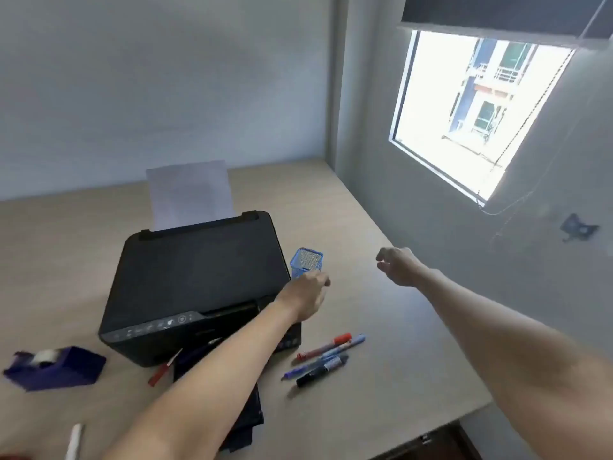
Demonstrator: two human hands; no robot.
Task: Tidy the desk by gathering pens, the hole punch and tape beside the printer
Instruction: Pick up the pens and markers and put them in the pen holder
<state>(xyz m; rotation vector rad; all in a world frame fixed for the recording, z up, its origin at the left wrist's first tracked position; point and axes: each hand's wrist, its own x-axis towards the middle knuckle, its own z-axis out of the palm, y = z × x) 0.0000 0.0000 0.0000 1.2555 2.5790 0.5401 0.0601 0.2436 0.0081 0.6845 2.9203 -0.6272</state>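
Blue mesh cup (306,262) beside printer (199,283), left hand (306,298) gripping it, right hand (399,265) loosely curled, empty.

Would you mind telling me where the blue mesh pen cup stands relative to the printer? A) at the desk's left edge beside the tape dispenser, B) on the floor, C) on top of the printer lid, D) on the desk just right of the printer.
D: the blue mesh pen cup stands on the desk just right of the black printer, with the left hand right in front of it.
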